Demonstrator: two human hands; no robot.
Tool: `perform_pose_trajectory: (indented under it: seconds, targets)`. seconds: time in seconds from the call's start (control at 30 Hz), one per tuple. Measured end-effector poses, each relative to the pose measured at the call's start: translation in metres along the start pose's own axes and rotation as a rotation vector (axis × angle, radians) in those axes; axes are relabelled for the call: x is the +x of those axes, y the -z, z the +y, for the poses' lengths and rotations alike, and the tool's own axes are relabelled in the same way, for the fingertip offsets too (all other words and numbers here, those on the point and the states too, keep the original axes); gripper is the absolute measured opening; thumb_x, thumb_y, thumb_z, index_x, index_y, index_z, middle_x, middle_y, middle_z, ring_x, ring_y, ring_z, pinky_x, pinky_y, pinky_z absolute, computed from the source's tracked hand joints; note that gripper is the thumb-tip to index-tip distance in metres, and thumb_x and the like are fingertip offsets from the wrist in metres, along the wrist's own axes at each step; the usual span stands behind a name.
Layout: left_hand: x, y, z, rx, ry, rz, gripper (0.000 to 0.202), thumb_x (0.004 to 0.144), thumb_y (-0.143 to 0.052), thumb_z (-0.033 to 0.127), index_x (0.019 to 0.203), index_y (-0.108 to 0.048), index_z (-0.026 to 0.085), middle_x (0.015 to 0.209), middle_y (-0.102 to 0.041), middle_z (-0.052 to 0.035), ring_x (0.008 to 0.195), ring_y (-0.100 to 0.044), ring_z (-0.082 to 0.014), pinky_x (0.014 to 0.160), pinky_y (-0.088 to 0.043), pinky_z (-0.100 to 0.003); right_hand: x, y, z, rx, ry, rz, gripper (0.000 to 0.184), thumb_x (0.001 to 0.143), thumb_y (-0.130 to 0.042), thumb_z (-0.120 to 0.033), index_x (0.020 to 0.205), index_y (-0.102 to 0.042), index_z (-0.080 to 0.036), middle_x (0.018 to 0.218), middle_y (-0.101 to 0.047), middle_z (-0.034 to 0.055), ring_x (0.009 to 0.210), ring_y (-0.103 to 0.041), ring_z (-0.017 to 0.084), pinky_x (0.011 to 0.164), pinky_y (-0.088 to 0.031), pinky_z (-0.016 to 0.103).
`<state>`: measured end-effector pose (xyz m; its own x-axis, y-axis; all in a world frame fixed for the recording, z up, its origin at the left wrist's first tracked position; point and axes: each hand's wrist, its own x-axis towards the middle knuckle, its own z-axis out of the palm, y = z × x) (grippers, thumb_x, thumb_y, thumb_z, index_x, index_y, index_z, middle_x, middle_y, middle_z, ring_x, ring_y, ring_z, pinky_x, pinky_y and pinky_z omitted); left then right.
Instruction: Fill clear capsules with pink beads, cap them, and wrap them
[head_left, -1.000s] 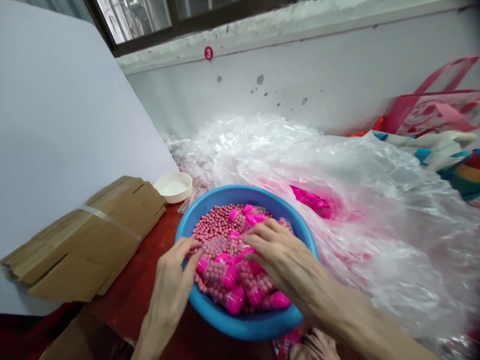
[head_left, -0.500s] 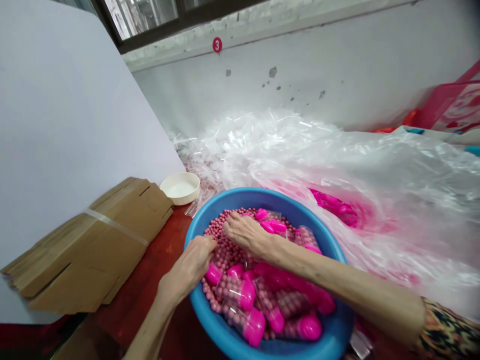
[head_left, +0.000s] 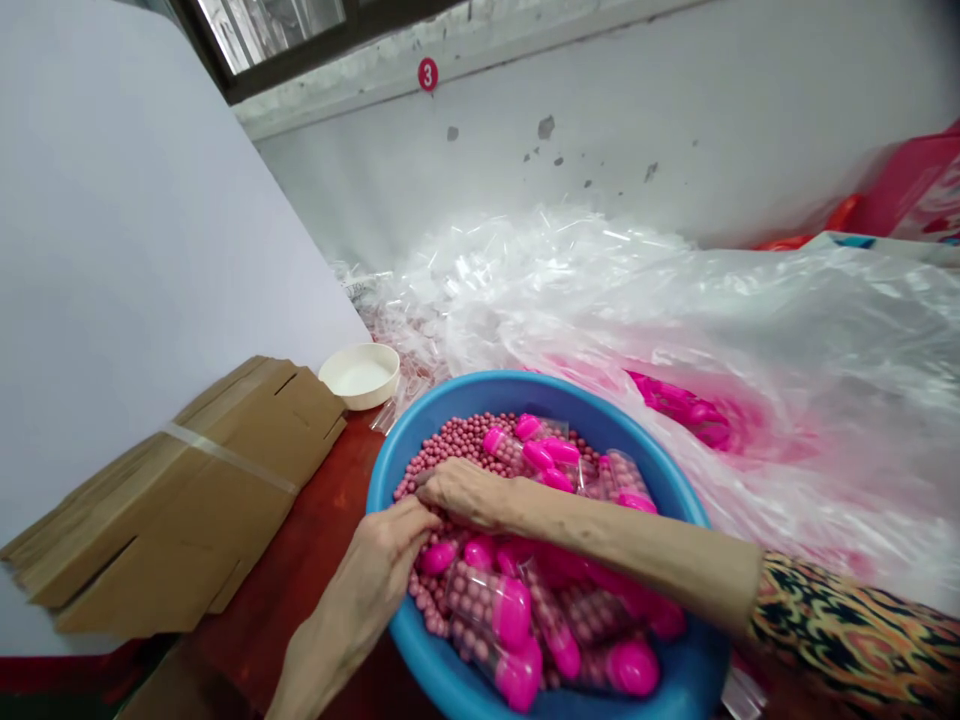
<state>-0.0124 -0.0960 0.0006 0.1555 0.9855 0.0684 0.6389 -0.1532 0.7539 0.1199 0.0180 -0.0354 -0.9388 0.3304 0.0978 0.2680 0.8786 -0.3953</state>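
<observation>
A blue basin (head_left: 551,383) holds loose pink beads (head_left: 469,437) and several clear plastic tubes with bright pink caps, many of them filled with beads (head_left: 480,600). My left hand (head_left: 386,550) comes over the basin's left rim, fingers bent and closed; whatever they grip is hidden. Just under its fingertips lies a pink cap (head_left: 437,558). My right hand (head_left: 466,493) reaches across from the right, palm down, curled fingers low in the beads and close to the left fingertips. Its grip is hidden as well.
Left of the basin lies a strapped stack of flattened cardboard (head_left: 202,500) on the red table (head_left: 330,510). A shallow white dish (head_left: 361,375) stands behind. Clear plastic pieces (head_left: 495,270) and a large plastic bag (head_left: 787,350) with pink caps (head_left: 679,405) fill the back and right.
My right hand has moved left and nearer, from the middle of the beads to beside my left hand, uncovering a capped tube behind it. My left hand has shifted slightly forward with the view.
</observation>
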Motion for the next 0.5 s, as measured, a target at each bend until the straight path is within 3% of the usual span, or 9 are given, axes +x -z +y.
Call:
perform_pose_trajectory:
  seconds: [0.1, 0.23, 0.5]
  targets:
    - [-0.007, 0.003, -0.005, -0.140, 0.057, 0.161, 0.018, 0.084, -0.052, 0.018, 0.081, -0.070, 0.019, 0.083, -0.070, -0.0025, 0.077, -0.063, -0.0164, 0.074, -0.045, -0.024, 0.002, 0.002, 0.000, 0.067, -0.024, -0.034, 0.016, 0.093, -0.055, -0.027, 0.087, -0.064, -0.014, 0.085, -0.066, 0.0002, 0.077, -0.064, 0.013, 0.073, -0.054, 0.031]
    - [-0.009, 0.002, -0.011, -0.196, 0.123, 0.257, 0.016, 0.082, -0.054, 0.021, 0.081, -0.070, 0.017, 0.080, -0.068, -0.0025, 0.073, -0.062, -0.0163, 0.070, -0.046, -0.025, -0.003, 0.008, 0.009, 0.156, -0.121, -0.049, 0.019, 0.091, -0.058, -0.031, 0.087, -0.063, -0.013, 0.084, -0.065, 0.0006, 0.076, -0.063, 0.013, 0.071, -0.054, 0.032]
    - [-0.002, -0.006, -0.002, -0.330, 0.257, 0.324, 0.014, 0.074, -0.064, 0.024, 0.083, -0.069, 0.014, 0.078, -0.070, -0.0037, 0.076, -0.065, -0.0188, 0.072, -0.050, -0.027, -0.024, 0.025, 0.011, 0.476, -0.236, 0.052, 0.020, 0.086, -0.064, -0.032, 0.085, -0.063, -0.012, 0.078, -0.064, -0.0016, 0.071, -0.063, 0.014, 0.067, -0.053, 0.030]
